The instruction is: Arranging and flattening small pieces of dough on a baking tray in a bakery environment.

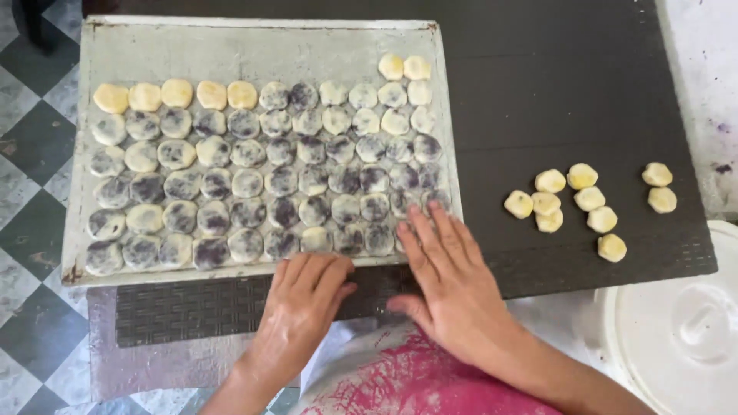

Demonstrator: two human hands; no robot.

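A large grey baking tray lies on a dark woven mat, filled with several rows of round flattened dough pieces, most mottled purple, some plain yellow along the top. My left hand lies flat with its fingertips at the tray's near edge, holding nothing. My right hand rests flat, fingers spread, its fingertips over the tray's near right corner and touching the last dough pieces there. To the right, several yellow dough pieces sit loose on the mat.
A white round lid or bucket stands at the lower right. A pink and white cloth lies below my hands. Checkered floor tiles show at the left. A pale stained surface borders the mat on the right.
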